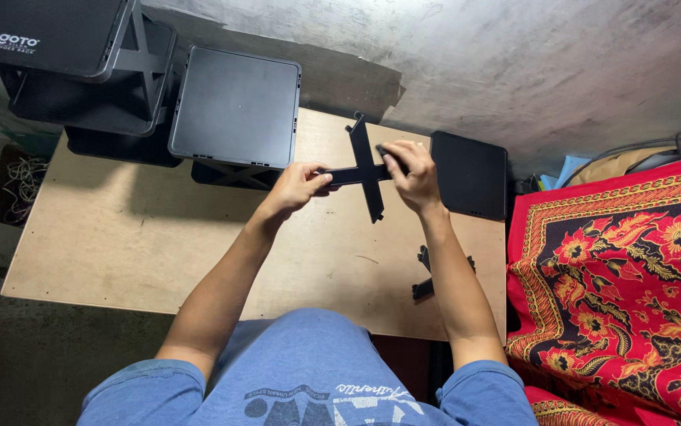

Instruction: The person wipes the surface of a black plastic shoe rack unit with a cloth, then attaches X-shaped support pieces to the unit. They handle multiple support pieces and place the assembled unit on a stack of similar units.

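Above a low wooden table (135, 237) I hold a black cross-shaped plastic brace (364, 170). My left hand (299, 186) grips the left arm of the cross. My right hand (410, 175) grips its right arm, fingers curled over the top. Another black cross-shaped piece (425, 278) lies flat on the table near my right forearm, partly hidden by it.
A black square shelf panel (236, 106) stands on its frame at the table's back left. A black stacked rack (72, 71) sits further left. A smaller black panel (470, 173) lies at the back right. A red patterned cloth (624, 276) covers the right side. A bin with cords (18, 181) is at left.
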